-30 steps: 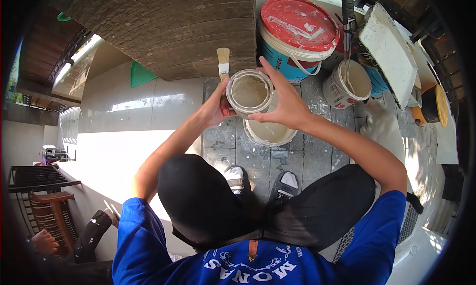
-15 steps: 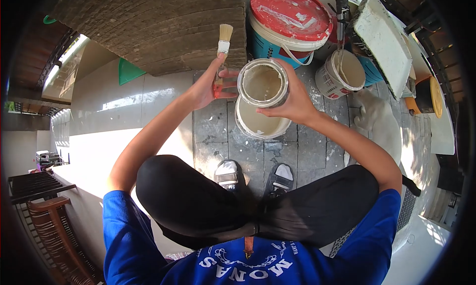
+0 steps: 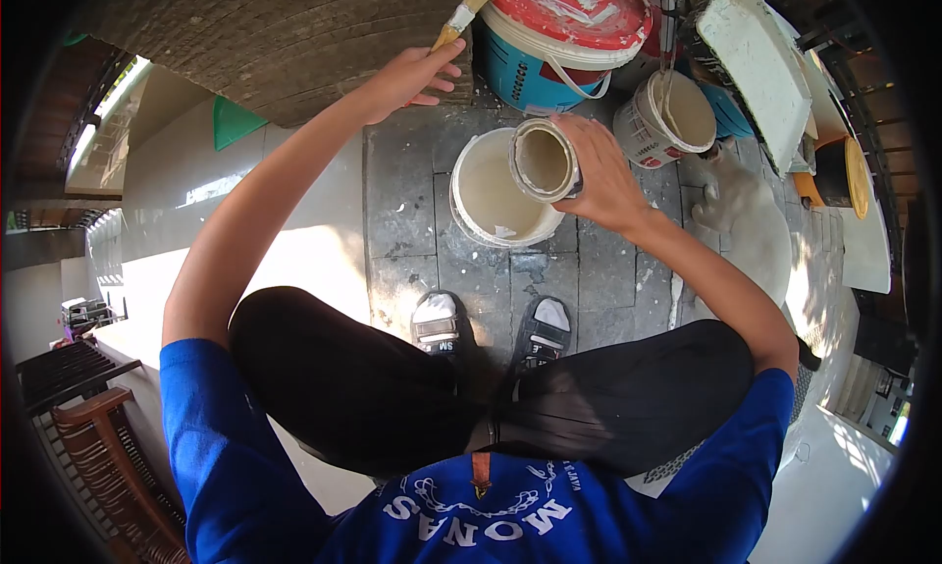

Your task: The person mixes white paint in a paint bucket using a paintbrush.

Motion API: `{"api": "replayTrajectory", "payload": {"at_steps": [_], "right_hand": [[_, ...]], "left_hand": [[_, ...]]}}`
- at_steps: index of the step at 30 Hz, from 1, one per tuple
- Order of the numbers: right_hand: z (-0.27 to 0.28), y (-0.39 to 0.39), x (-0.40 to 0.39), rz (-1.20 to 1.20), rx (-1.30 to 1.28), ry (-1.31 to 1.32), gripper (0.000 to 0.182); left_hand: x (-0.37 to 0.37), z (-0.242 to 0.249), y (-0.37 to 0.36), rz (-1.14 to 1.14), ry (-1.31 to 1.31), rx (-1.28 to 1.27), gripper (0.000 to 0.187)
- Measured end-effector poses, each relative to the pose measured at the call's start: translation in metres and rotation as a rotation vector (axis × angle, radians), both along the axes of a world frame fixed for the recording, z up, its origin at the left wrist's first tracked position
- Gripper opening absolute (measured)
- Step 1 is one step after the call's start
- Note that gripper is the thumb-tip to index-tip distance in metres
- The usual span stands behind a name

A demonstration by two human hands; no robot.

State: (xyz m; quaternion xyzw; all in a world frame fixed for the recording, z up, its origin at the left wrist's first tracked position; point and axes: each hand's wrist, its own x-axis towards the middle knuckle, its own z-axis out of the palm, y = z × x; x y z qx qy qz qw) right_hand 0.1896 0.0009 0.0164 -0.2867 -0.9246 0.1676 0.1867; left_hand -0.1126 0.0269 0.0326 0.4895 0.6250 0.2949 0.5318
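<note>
Between the thumb and fingers of my left hand [image 3: 420, 78] is a paintbrush [image 3: 459, 22], its pale bristles pointing up and to the right near the red-lidded bucket. The other fingers of that hand are spread. My right hand [image 3: 599, 171] grips a paint can [image 3: 543, 161] from its right side. The can is tilted toward the left, its mouth facing me and its inside coated with pale residue. Below it on the floor stands a white bucket [image 3: 471, 215] with cloudy pale liquid in it; the can overlaps the bucket's right rim in this view.
A large blue paint bucket [image 3: 530, 68] with a paint-smeared red lid [image 3: 579, 4] stands beyond. Right of it, a smaller bucket [image 3: 643, 122] holds a long-handled tool. A pale cat [image 3: 751, 220] lies on the paving at right. A white board [image 3: 756, 68] leans behind.
My right hand has moved the can rightward and tipped it over the white bucket. My left hand has gone up and away from the can, swinging the paintbrush toward the right.
</note>
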Motion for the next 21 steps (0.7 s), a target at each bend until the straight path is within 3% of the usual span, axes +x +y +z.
{"api": "replayTrajectory", "payload": {"at_steps": [12, 21], "right_hand": [[-0.006, -0.001, 0.003, 0.002, 0.141, -0.099, 0.096], [-0.017, -0.001, 0.004, 0.029, 0.225, -0.17, 0.098]], "left_hand": [[-0.018, -0.054, -0.006, -0.197, 0.286, -0.074, 0.046], [-0.037, -0.078, -0.003, -0.312, 0.591, 0.047, 0.038]]}}
